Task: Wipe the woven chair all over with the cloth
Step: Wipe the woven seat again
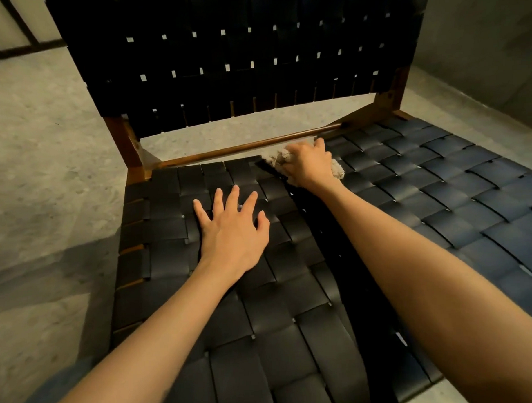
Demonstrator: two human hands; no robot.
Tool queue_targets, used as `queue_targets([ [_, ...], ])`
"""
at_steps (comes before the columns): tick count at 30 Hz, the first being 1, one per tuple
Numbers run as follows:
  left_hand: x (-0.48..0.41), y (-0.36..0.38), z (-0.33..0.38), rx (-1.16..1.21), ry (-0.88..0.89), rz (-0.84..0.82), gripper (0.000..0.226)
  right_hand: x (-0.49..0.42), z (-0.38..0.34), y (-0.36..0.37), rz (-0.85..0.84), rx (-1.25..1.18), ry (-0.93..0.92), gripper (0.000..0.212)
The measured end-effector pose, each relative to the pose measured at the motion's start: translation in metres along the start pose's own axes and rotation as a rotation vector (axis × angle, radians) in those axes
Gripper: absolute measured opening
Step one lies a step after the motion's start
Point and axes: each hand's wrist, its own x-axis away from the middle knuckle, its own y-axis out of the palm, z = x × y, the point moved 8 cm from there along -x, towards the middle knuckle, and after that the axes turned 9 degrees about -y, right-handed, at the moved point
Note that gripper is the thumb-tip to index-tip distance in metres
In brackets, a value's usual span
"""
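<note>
- Working on the woven chair [439, 180], with its seat running from 6 o'clock up to the backrest [223, 52] at 12.
- Gripping the pale cloth [338, 170] in the right hand [310, 165], fingers curled tight over the wad; bunched that way probably to press down into the gaps between straps.
- Pressed onto the seat's back edge at about 1 o'clock from centre, just beside the wooden rail [241, 148]; likely aimed at the seam where dust gathers.
- Resting flat on the straps with the left hand [232, 229], at 7 o'clock from the cloth, fingers straight and spread apart, holding nothing; seemingly bracing the lean forward and steadying the chair.
- Judged partway through, with backrest and wooden frame probably left to wipe.
</note>
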Motion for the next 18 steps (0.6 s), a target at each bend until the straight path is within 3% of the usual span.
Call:
queue_targets([
  [4, -0.001, -0.002, 0.001, 0.002, -0.006, -0.007, 0.053, 0.049, -0.005, -0.016, -0.096, 0.068, -0.052, 0.039],
  [12, 0.005, -0.008, 0.002, -0.053, -0.056, -0.09, 0.053, 0.174, -0.018, -0.061, -0.166, 0.05, -0.042, 0.04],
  [18, 0.014, -0.014, 0.028, 0.021, -0.193, -0.215, 0.052, 0.257, -0.022, -0.104, -0.075, 0.046, -0.032, 0.037],
])
